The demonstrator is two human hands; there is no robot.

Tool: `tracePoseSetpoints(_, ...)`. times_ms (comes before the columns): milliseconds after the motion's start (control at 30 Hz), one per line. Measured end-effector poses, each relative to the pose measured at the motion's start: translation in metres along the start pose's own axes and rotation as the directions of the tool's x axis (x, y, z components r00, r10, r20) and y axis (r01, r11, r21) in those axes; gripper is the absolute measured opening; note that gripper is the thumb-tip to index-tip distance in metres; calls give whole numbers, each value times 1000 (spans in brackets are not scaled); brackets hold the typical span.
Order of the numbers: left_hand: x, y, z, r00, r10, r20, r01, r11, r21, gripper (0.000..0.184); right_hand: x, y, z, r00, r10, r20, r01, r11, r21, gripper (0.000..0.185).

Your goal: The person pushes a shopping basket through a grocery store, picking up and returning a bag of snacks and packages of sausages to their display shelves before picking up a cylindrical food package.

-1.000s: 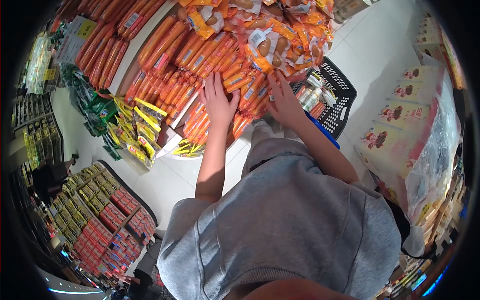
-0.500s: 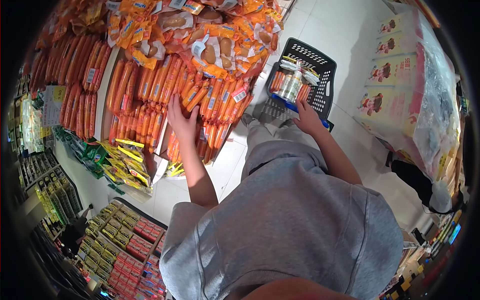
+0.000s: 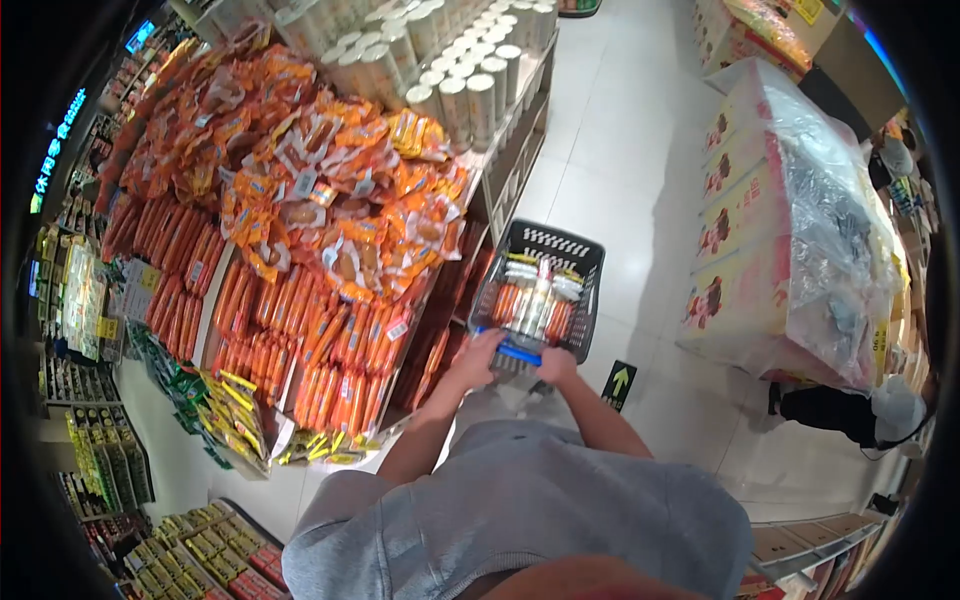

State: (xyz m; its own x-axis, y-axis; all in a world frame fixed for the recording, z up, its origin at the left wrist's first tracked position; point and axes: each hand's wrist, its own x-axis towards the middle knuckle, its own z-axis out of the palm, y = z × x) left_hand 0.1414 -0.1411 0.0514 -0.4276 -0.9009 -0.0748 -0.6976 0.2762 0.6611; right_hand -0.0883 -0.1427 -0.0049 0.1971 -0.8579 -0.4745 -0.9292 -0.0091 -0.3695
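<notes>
A black perforated shopping basket (image 3: 588, 300) is in front of my body, low over the floor. My left hand (image 3: 477, 358) is closed around the left end of its blue handle (image 3: 518, 354), and my right hand (image 3: 556, 366) grips the right end. Inside the basket lie white cylindrical packs (image 3: 538, 300), red-orange wrapped sausages (image 3: 507, 303) and some pale packets across the far end. To the left of my hands, sausages in red-orange wrappers (image 3: 335, 390) fill the display stand.
Orange snack packets (image 3: 330, 210) are heaped on the stand, with white canisters (image 3: 480, 105) behind. Yellow packets (image 3: 235, 415) hang at its near corner. Plastic-covered cartons (image 3: 740, 240) line the aisle's right side. A green arrow sign (image 3: 620, 385) marks the tiled floor.
My left hand has left the sausages on the stand and moved right to the basket handle. My right hand stays at the handle. The view has shifted, showing more of the aisle ahead.
</notes>
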Motion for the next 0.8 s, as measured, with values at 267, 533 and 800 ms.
tracePoseSetpoints(267,91,14,54,764,-266,588,-88,860,503,33,17,-13,-4,997,-22,79,19,999,37,29)
tracePoseSetpoints(533,123,18,31,661,-210,721,-171,893,417,35,30,-16,-34,987,18,161,-38,992,121,33)
tracePoseSetpoints(800,178,7,20,630,-124,767,-190,932,307,40,70,-1,-54,984,12,176,-27,996,87,37)
